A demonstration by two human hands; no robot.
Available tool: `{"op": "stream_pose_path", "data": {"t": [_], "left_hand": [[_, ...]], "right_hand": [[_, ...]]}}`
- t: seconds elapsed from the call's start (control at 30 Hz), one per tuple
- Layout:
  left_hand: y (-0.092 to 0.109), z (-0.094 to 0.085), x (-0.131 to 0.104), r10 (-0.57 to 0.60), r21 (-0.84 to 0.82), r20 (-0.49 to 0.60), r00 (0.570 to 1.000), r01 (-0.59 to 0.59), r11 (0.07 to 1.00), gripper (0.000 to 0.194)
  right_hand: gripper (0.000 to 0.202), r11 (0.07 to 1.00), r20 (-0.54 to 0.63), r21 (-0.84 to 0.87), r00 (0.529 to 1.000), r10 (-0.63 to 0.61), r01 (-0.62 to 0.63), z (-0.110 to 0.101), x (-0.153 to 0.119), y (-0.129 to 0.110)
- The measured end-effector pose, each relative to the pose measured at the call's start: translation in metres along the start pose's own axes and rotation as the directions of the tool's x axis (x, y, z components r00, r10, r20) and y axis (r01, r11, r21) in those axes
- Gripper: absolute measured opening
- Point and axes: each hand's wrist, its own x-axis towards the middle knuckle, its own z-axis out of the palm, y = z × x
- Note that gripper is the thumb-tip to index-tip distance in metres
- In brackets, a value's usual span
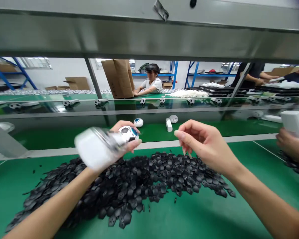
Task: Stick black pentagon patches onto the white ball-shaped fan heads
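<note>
My left hand [121, 142] is wrapped round a white device [93, 149] with a soccer-ball-patterned end; its wide white part is blurred and lies over my palm and wrist. A blue disc shows on the ball end, between thumb and fingers. My right hand [201, 139] is raised to the right of it, thumb tip and fingertips close together; whether anything small is between them cannot be made out. Below both hands a wide pile of black pentagonal pieces [129, 182] covers part of the green table [189, 215].
Beyond the pale rail, a green belt [109, 132] carries white parts [168, 124] and a round piece [138, 122]. More ball-ended devices line a shelf behind. A co-worker's hand [289, 139] holds a white device at right. A metal beam [139, 36] spans overhead.
</note>
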Motion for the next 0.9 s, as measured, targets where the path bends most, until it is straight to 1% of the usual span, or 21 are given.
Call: {"op": "stream_pose_path", "data": {"t": [0.03, 0.07, 0.1, 0.13, 0.17, 0.23, 0.27, 0.3, 0.37, 0.4, 0.47, 0.53, 0.57, 0.6, 0.63, 0.67, 0.7, 0.77, 0.83, 0.87, 0.9], "left_hand": [[0.0, -0.005, 0.004, -0.106, -0.089, 0.066, 0.992, 0.112, 0.99, 0.061], [0.0, -0.01, 0.007, -0.177, -0.137, 0.123, 0.976, 0.193, 0.971, 0.067], [0.0, -0.016, 0.011, -0.223, -0.146, 0.152, 0.963, 0.245, 0.958, 0.072], [-0.001, -0.023, 0.016, -0.258, -0.131, 0.151, 0.954, 0.278, 0.952, 0.075], [-0.004, -0.03, 0.021, -0.299, -0.115, 0.133, 0.945, 0.315, 0.942, 0.076], [-0.015, -0.046, 0.035, -0.391, -0.062, 0.047, 0.919, 0.393, 0.917, 0.072], [-0.023, -0.055, 0.043, -0.442, -0.019, -0.01, 0.897, 0.442, 0.897, 0.067], [-0.032, -0.064, 0.053, -0.498, 0.038, -0.069, 0.864, 0.501, 0.864, 0.058], [-0.052, -0.081, 0.072, -0.603, 0.175, -0.189, 0.775, 0.631, 0.756, 0.04], [-0.062, -0.089, 0.081, -0.636, 0.249, -0.243, 0.732, 0.681, 0.689, 0.036], [-0.077, -0.099, 0.098, -0.675, 0.393, -0.34, 0.655, 0.751, 0.531, 0.037], [-0.087, -0.102, 0.11, -0.687, 0.522, -0.393, 0.611, 0.764, 0.381, 0.039], [-0.089, -0.101, 0.114, -0.69, 0.579, -0.4, 0.604, 0.75, 0.321, 0.039], [-0.091, -0.098, 0.118, -0.69, 0.632, -0.396, 0.606, 0.725, 0.274, 0.039], [-0.092, -0.094, 0.121, -0.685, 0.682, -0.387, 0.618, 0.692, 0.239, 0.039], [-0.093, -0.088, 0.124, -0.67, 0.728, -0.374, 0.641, 0.65, 0.215, 0.038], [-0.093, -0.081, 0.127, -0.644, 0.772, -0.358, 0.676, 0.602, 0.202, 0.039], [-0.093, -0.063, 0.133, -0.559, 0.853, -0.297, 0.774, 0.478, 0.209, 0.04], [-0.096, -0.041, 0.139, -0.463, 0.913, -0.174, 0.869, 0.318, 0.254, 0.043], [-0.099, -0.03, 0.141, -0.426, 0.929, -0.097, 0.9, 0.235, 0.285, 0.044], [-0.102, -0.018, 0.143, -0.402, 0.935, -0.022, 0.915, 0.162, 0.316, 0.044]], "right_hand": [[0.035, 1.0, 0.0, -0.008, 1.0, 0.006, -0.006, -0.003, 0.001, -0.001], [0.035, 1.0, 0.005, -0.018, 1.0, 0.008, -0.008, -0.005, 0.002, -0.001], [0.034, 1.0, 0.015, -0.029, 1.0, 0.007, -0.007, -0.008, 0.003, -0.002], [0.034, 0.999, 0.02, -0.042, 1.0, 0.004, -0.003, -0.011, 0.004, -0.002], [0.033, 0.998, 0.024, -0.056, 1.0, -0.001, 0.003, -0.014, 0.005, -0.003], [0.031, 0.996, 0.018, -0.083, 1.0, -0.021, 0.023, -0.021, 0.008, -0.004], [0.03, 0.995, 0.005, -0.096, 0.999, -0.033, 0.034, -0.025, 0.009, -0.005], [0.029, 0.993, -0.014, -0.107, 0.999, -0.046, 0.044, -0.029, 0.01, -0.007], [0.027, 0.991, -0.055, -0.119, 0.996, -0.075, 0.068, -0.037, 0.012, -0.01], [0.026, 0.99, -0.075, -0.12, 0.993, -0.088, 0.078, -0.041, 0.012, -0.012], [0.024, 0.989, -0.094, -0.116, 0.99, -0.103, 0.092, -0.047, 0.013, -0.015], [0.024, 0.989, -0.088, -0.112, 0.991, -0.103, 0.093, -0.051, 0.013, -0.018], [0.025, 0.99, -0.08, -0.11, 0.992, -0.1, 0.091, -0.052, 0.013, -0.019], [0.027, 0.99, -0.073, -0.109, 0.993, -0.096, 0.088, -0.053, 0.014, -0.02], [0.029, 0.991, -0.065, -0.108, 0.994, -0.092, 0.084, -0.054, 0.014, -0.02], [0.031, 0.991, -0.058, -0.107, 0.995, -0.086, 0.08, -0.055, 0.015, -0.02], [0.033, 0.992, -0.053, -0.104, 0.995, -0.082, 0.076, -0.055, 0.015, -0.021], [0.034, 0.993, -0.05, -0.098, 0.996, -0.076, 0.071, -0.056, 0.016, -0.021], [0.032, 0.993, -0.047, -0.094, 0.996, -0.07, 0.066, -0.055, 0.016, -0.02], [0.031, 0.993, -0.041, -0.096, 0.997, -0.066, 0.062, -0.055, 0.016, -0.02], [0.031, 0.993, -0.033, -0.099, 0.998, -0.062, 0.058, -0.054, 0.016, -0.02]]}}
